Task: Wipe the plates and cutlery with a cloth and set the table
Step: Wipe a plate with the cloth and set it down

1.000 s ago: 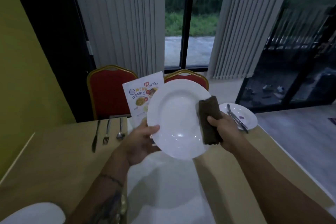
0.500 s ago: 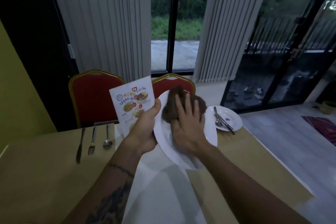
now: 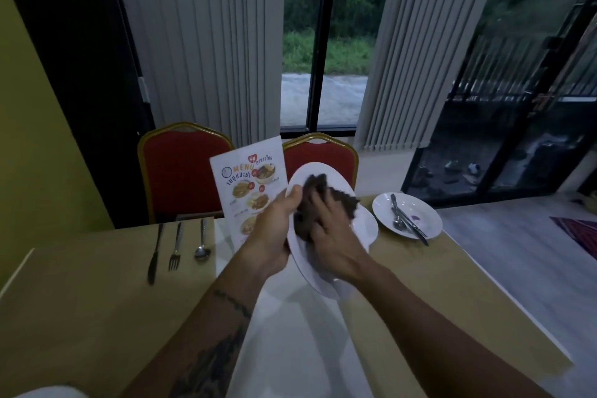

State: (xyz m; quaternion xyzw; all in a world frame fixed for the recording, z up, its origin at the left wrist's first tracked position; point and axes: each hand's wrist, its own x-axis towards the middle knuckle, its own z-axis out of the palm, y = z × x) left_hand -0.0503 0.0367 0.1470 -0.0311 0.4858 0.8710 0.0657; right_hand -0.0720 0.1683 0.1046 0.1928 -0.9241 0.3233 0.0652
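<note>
A white plate (image 3: pixel 361 229) is held tilted above the table, its face turned to the right. My left hand (image 3: pixel 274 236) grips its left rim, thumb over the edge. My right hand (image 3: pixel 326 236) presses a dark brown cloth (image 3: pixel 342 197) flat against the plate's face with spread fingers. On the table at the left lie a knife (image 3: pixel 155 252), a fork (image 3: pixel 175 247) and a spoon (image 3: pixel 202 241) side by side. A second white plate (image 3: pixel 426 220) sits at the far right with cutlery (image 3: pixel 405 223) lying in it.
A menu card (image 3: pixel 245 184) stands behind the held plate. Two red chairs (image 3: pixel 181 171) stand at the table's far side before a window with vertical blinds. A white runner (image 3: pixel 290 349) crosses the tan tabletop (image 3: pixel 80 300). Another white plate's rim (image 3: pixel 48 392) shows bottom left.
My right hand went from gripping the folded cloth at the plate's right edge to pressing it flat on the plate's face and rubbing. The plate turned more edge-on.
</note>
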